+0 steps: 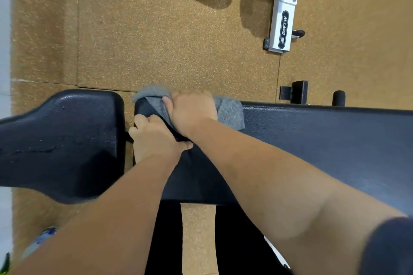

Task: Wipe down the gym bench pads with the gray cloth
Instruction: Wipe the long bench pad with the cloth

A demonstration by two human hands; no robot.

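Right hand (192,114): your fingers were curled down over the gray cloth (230,111), clamped on it and pressing it against the far edge of the long pad (324,140).
Left hand (154,138): you had it closed around the near left corner of that same pad, thumb lying on top, fingers wrapped over the end; it held no cloth.
Gray cloth: it was bunched under your right hand, draped over the pad's far left corner, with folds showing on both sides of your knuckles.
Bench: its 2 black pads lay side by side with a narrow gap between them; the long pad ran off to the right.
Seat pad (62,140): it sat left of the gap, and you touched it with neither hand; its surface showed scuffs and a crack line.
Floor (167,40): tan speckled mats lay beyond the bench.
White frame (282,27): it stood well apart on the floor, up to the right, with a black label.
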